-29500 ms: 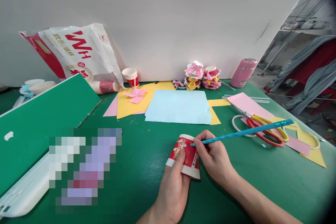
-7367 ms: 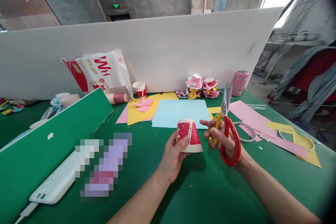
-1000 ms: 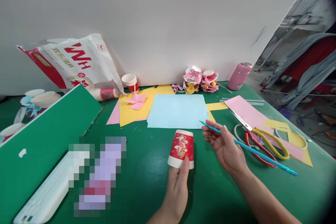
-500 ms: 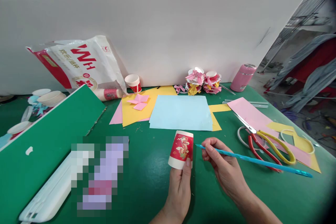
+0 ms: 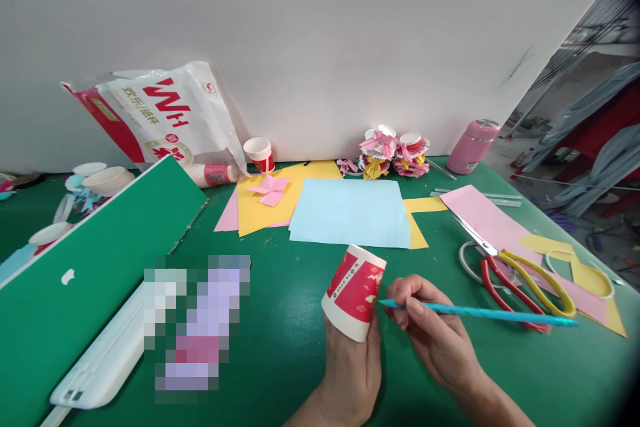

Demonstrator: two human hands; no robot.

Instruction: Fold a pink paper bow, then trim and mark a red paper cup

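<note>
A red and white paper cup is upside down in my left hand, tilted to the right. The fingers of that hand are partly hidden behind and inside the cup; the thumb rests by its right side. My right hand pinches a thin, shiny blue stick between thumb and fingers. The stick's pointed left tip comes close to the cup's right side; whether it touches, I cannot tell. Beyond the cup lies a sheet of light blue paper.
Scissors with red and yellow handles lie on pink paper at right. Decorated cups and a pink flask stand by the white panel. A green board, a white device and a paper-cup bag are at left.
My left hand has turned the cup, so the dragon picture has given way to a side with a white lettered strip. My right hand has moved slightly right and down with the stick.
</note>
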